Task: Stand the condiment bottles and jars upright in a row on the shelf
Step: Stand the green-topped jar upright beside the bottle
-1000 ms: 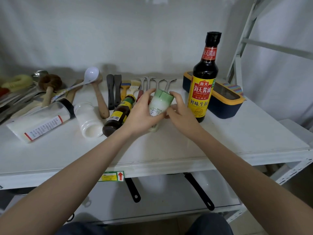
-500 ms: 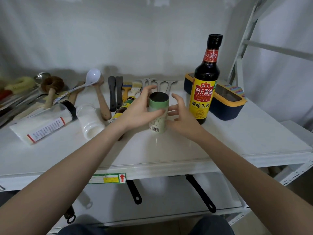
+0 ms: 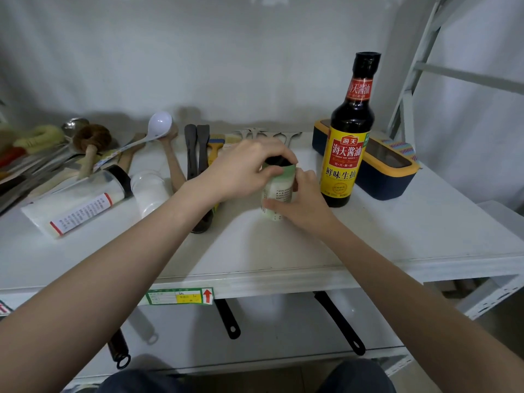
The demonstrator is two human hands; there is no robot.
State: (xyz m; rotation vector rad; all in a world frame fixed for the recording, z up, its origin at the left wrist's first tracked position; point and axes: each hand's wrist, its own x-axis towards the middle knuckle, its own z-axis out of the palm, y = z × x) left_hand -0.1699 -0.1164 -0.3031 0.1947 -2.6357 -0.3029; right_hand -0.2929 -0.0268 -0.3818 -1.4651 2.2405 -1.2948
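Note:
A small white jar with a green band and dark lid (image 3: 278, 191) stands upright on the white shelf (image 3: 397, 239), just left of the tall upright soy sauce bottle (image 3: 350, 137). My left hand (image 3: 249, 168) grips the jar's lid from above. My right hand (image 3: 300, 202) holds the jar's lower body. Further left, a large clear jar with a black lid (image 3: 76, 202) and a small white jar (image 3: 150, 191) lie on their sides. A dark brown bottle (image 3: 202, 222) lies flat under my left wrist, mostly hidden.
Spoons, spatulas, brushes and a ladle (image 3: 158, 129) lie along the back of the shelf. A navy and yellow box (image 3: 388, 168) sits behind the soy sauce bottle. Pan handles (image 3: 337, 321) hang below the shelf. A white rack frame (image 3: 411, 80) rises at right.
The small jar went from tilted in both hands to standing upright on the shelf. My left hand moved onto its lid and my right hand closed on its lower body.

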